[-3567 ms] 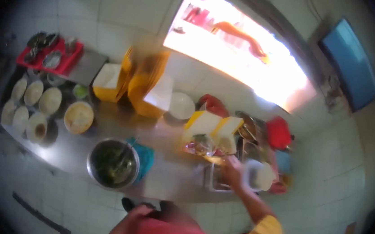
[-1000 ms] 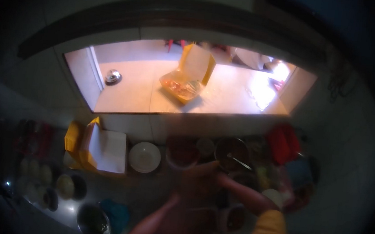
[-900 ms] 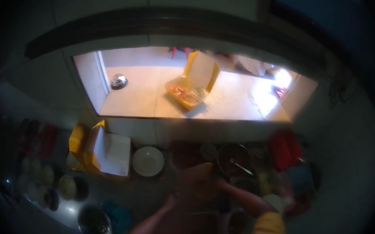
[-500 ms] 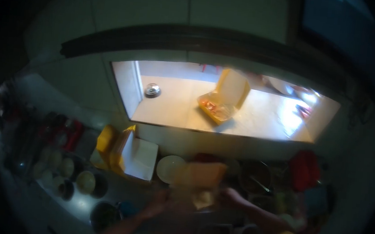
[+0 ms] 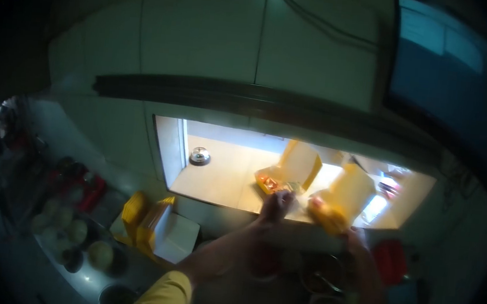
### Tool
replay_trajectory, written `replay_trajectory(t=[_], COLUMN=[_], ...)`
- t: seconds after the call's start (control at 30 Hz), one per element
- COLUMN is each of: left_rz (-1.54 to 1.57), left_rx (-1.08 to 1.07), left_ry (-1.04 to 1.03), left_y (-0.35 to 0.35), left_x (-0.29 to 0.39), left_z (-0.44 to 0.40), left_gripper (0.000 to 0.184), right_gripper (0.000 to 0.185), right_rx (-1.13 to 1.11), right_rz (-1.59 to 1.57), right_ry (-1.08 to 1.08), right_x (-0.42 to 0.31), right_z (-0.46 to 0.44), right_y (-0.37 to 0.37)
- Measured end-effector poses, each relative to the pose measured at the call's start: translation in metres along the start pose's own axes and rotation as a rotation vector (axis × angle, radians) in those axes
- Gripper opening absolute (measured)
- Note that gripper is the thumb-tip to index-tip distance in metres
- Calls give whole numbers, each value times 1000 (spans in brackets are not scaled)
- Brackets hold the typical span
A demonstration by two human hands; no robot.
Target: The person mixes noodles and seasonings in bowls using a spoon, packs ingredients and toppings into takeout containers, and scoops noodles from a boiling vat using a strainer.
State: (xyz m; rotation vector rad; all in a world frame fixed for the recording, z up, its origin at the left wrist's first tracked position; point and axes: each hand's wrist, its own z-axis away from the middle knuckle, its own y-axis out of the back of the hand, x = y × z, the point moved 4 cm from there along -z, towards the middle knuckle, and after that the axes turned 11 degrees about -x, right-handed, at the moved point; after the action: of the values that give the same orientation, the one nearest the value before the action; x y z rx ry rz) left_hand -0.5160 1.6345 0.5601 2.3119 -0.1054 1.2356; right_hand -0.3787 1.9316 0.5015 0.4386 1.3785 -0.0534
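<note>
An open yellow takeout box [image 5: 301, 164] stands on the pass-through counter, with reddish-orange food and something pale or clear in its base. My left hand [image 5: 276, 206] reaches to the front of this box, fingers curled; what they hold, if anything, is unclear. To its right, a second open yellow takeout box [image 5: 350, 191] is tilted and blurred over the counter's front edge, its lid raised and reddish contents inside. My right hand [image 5: 356, 238] grips that box at its lower right corner.
A metal call bell [image 5: 199, 156] sits at the counter's left. Below are a stack of yellow folded boxes [image 5: 145, 224], several pale bowls [image 5: 101, 255], a pan with a utensil [image 5: 325, 277] and a red container [image 5: 389, 261]. A dark screen [image 5: 444, 72] hangs upper right.
Both hands have moved up and forward from the work area to the pass-through. The second box has come with my right hand to beside the first. The view has tilted upward.
</note>
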Motion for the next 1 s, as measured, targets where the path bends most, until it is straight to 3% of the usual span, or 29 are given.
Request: replay_trajectory(t=[0.03,0.07,0.1,0.17,0.23,0.27,0.3,0.43,0.53,0.63,0.7,0.77,0.8,0.87,0.9,0.97,1.0], left_rz=[-87,-160,-204,-607,-983,-1033,-1041,-1004,-977,-777,-700,-526,-517,-347,-297,-149,-58], left_rx=[95,234,269,386,322,256,139,-41,46,132,62,-136,-196,-348,-389,-457,-490], left_ry=[-28,-207,-165,-199,172,396,462,522,445,-114,-87,-73,-71,-32,18,207,336], left_y=[19,41,62,116,163,186,207,227,215,194,180,166,164,155,144,102,77], left_x=[-5,-10,-29,-71,-137,-148,-163,-182,-152,-82,-25,3,32,33,31,10,-8], left_z=[3,5,3,-19,-43,-51,-57,-47,-25,20,78,138,166,229,253,294,311], left_gripper=[31,30,24,28,65,77,83,77,67,47,42,40,36,35,34,34,35], right_gripper=[23,25,27,27,28,29,30,33,29,32,34,34,34,42,42,53,57], right_rx=[-17,-28,-35,-104,-155,-300,-446,-626,-735,-853,-887,-728,-711,-471,-478,-290,-317], right_rz=[-8,-225,-437,-376,-303,-224,-150,166,625,637,606,1140,1130,1095,1085,1082,1007], right_ry=[-3,53,108,82,27,38,41,-62,102,233,314,547,542,367,364,577,516], right_x=[-2,-6,-13,-23,-30,-38,-44,-47,-34,14,37,50,41,15,27,58,64], right_z=[-7,-13,-15,-12,8,22,37,84,101,99,91,89,89,76,72,56,57], right_y=[-11,-24,-33,-56,-76,-90,-104,-137,-167,-228,-272,-299,-297,-287,-286,-278,-287])
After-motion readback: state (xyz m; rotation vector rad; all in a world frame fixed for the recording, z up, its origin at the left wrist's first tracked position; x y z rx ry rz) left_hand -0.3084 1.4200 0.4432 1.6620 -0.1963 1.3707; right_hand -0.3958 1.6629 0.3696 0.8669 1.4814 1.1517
